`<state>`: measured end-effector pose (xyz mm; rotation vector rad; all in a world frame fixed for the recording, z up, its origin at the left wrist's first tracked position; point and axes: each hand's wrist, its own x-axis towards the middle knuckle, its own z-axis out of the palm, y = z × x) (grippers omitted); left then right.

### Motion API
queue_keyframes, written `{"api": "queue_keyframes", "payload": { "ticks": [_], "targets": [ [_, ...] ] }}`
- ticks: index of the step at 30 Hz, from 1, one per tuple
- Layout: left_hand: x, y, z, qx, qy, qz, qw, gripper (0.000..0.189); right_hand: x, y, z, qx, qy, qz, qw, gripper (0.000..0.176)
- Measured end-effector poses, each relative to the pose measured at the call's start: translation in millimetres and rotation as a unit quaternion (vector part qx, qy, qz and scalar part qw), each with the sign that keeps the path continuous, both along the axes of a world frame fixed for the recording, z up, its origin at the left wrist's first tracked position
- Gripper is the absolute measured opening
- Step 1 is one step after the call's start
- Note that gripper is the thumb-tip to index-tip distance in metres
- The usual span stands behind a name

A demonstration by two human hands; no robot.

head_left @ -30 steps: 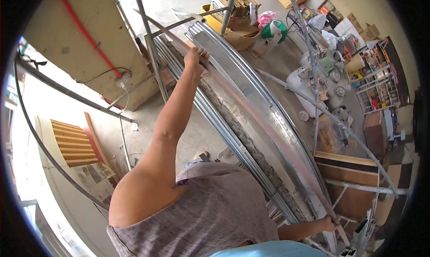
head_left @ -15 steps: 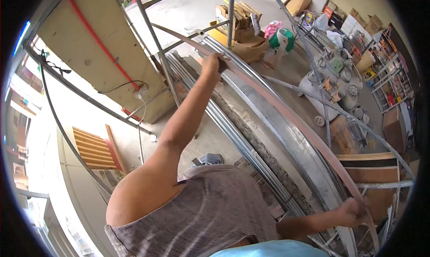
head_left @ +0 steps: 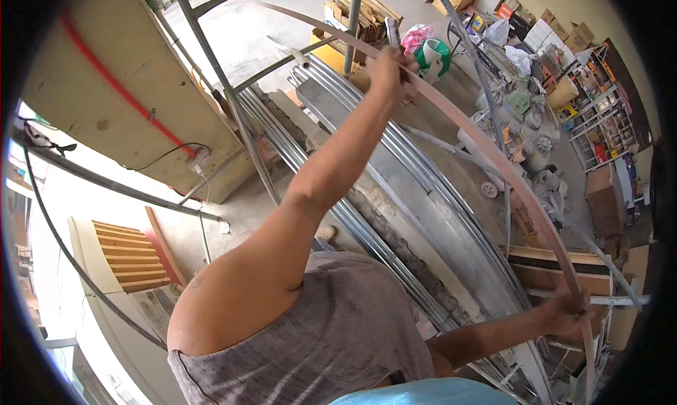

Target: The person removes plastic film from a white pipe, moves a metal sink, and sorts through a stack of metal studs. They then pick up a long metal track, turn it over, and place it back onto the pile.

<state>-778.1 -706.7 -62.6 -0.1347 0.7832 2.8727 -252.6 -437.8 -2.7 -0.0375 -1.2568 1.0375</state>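
A long, narrow pinkish-brown strip [head_left: 509,176], probably a wooden board, runs from the upper middle down to the lower right; it looks bowed in this wide view. My left hand [head_left: 389,72] has its fingers wrapped round the strip's upper part, with that arm stretched out. Farther down, at the lower right, my right hand [head_left: 566,310] is closed round the same strip. Beneath the strip lie long metal pipes [head_left: 416,172] and a flat grey metal length [head_left: 430,225]. The strip's material cannot be told for certain.
Scaffold tubes [head_left: 226,87] frame the left and top. A column with a red pipe [head_left: 106,78] stands at left. Beyond the strip are a stack of wood pieces [head_left: 370,17], a green bag [head_left: 431,54], dusty machines [head_left: 522,105] and a loaded shelf rack [head_left: 599,123].
Both hands still grip the strip. My left hand and the strip's upper part have moved right and up, away from the metal lengths. My right hand has risen slightly; the view has shifted a little.
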Motion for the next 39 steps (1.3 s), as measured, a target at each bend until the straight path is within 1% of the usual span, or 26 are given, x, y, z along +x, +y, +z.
{"api": "queue_keyframes", "payload": {
  "ticks": [1, 2, 4, 5, 7, 12, 14, 15, 16, 17, 18, 19, 20, 21, 23, 25, 26, 28, 30, 32, 33, 34, 36, 37, 38, 39],
  "targets": [
    [-10, 8, -4, 0.000, -0.035, 0.018, 0.999, 0.019, -17, -5, 1, -0.068, 0.126, 0.238, 0.961, 0.031],
    [-12, 7, -2, -0.001, -0.073, 0.036, 0.997, 0.017, -29, -19, 9, -0.101, 0.148, 0.023, 0.984, 0.032],
    [-62, -2, -36, 0.018, -0.119, 0.048, 0.992, 0.014, -46, -60, 33, -0.127, 0.158, -0.199, 0.959, 0.034],
    [-90, -6, -56, 0.039, -0.157, 0.058, 0.985, 0.011, -53, -86, 55, -0.177, 0.192, -0.160, 0.952, 0.024],
    [-117, -18, -74, -0.021, -0.170, 0.037, 0.984, 0.011, -58, -101, 65, -0.221, 0.226, -0.126, 0.940, 0.023],
    [-145, -28, -100, -0.013, -0.173, 0.031, 0.984, 0.018, -64, -111, 47, -0.130, 0.082, -0.037, 0.987, 0.029],
    [-147, -33, -93, -0.024, -0.188, -0.001, 0.982, 0.020, -113, -146, 42, -0.122, -0.007, -0.112, 0.986, 0.031],
    [-140, -35, -84, -0.022, -0.190, -0.001, 0.982, 0.020, -144, -159, 34, -0.093, -0.140, -0.248, 0.954, 0.031],
    [-127, -37, -76, -0.025, -0.159, -0.036, 0.986, 0.020, -176, -171, 27, -0.066, -0.261, -0.382, 0.884, 0.032],
    [-115, -37, -73, -0.029, -0.129, -0.071, 0.989, 0.021, -199, -172, 3, -0.008, -0.324, -0.376, 0.868, 0.031],
    [-107, -33, -77, -0.028, -0.130, -0.071, 0.989, 0.021, -230, -175, -23, 0.003, -0.334, -0.252, 0.908, 0.032],
    [-99, -26, -84, -0.010, -0.107, -0.094, 0.990, 0.020, -257, -182, -49, -0.065, -0.280, -0.032, 0.957, 0.034],
    [-93, -21, -88, 0.009, -0.085, -0.118, 0.989, 0.019, -288, -195, -70, -0.119, -0.250, 0.131, 0.952, 0.038],
    [-86, -21, -87, 0.009, -0.084, -0.120, 0.989, 0.019, -333, -205, -75, -0.111, -0.346, 0.132, 0.922, 0.042],
    [-74, -24, -82, -0.014, -0.114, -0.145, 0.983, 0.022, -399, -223, -87, -0.102, -0.438, 0.130, 0.884, 0.046],
    [-77, -23, -96, -0.037, -0.104, -0.151, 0.982, 0.021, -435, -238, -105, -0.005, -0.391, 0.284, 0.875, 0.045],
    [-79, -26, -95, -0.062, -0.095, -0.155, 0.981, 0.020, -444, -243, -110, 0.001, -0.390, 0.286, 0.875, 0.045],
    [-88, -33, -96, -0.024, -0.133, -0.143, 0.980, 0.016, -459, -251, -119, -0.086, -0.355, 0.315, 0.876, 0.048],
    [-108, -39, -106, -0.057, -0.121, -0.112, 0.985, 0.016, -445, -246, -120, -0.128, -0.312, 0.266, 0.903, 0.046],
    [-125, -41, -97, -0.069, -0.135, -0.083, 0.985, 0.019, -404, -202, -148, -0.094, -0.330, 0.044, 0.938, 0.040],
    [-134, -42, -94, -0.083, -0.145, -0.059, 0.984, 0.022, -383, -190, -145, 0.031, -0.361, -0.091, 0.928, 0.038],
    [-143, -42, -99, -0.085, -0.148, -0.060, 0.984, 0.022, -363, -179, -142, 0.133, -0.372, -0.251, 0.884, 0.036],
    [-158, -35, -112, -0.200, -0.132, -0.059, 0.969, 0.028, -348, -199, -57, 0.251, -0.351, -0.331, 0.839, 0.035],
    [-167, -35, -113, -0.237, -0.133, -0.037, 0.962, 0.028, -347, -201, -33, 0.252, -0.324, -0.314, 0.856, 0.033],
    [-182, -31, -126, -0.199, -0.125, -0.008, 0.972, 0.024, -343, -201, -15, 0.250, -0.324, -0.326, 0.852, 0.033],
    [-208, -32, -156, -0.229, -0.091, -0.044, 0.968, 0.024, -335, -200, 0, 0.037, -0.145, -0.162, 0.975, 0.030]
  ]
}}
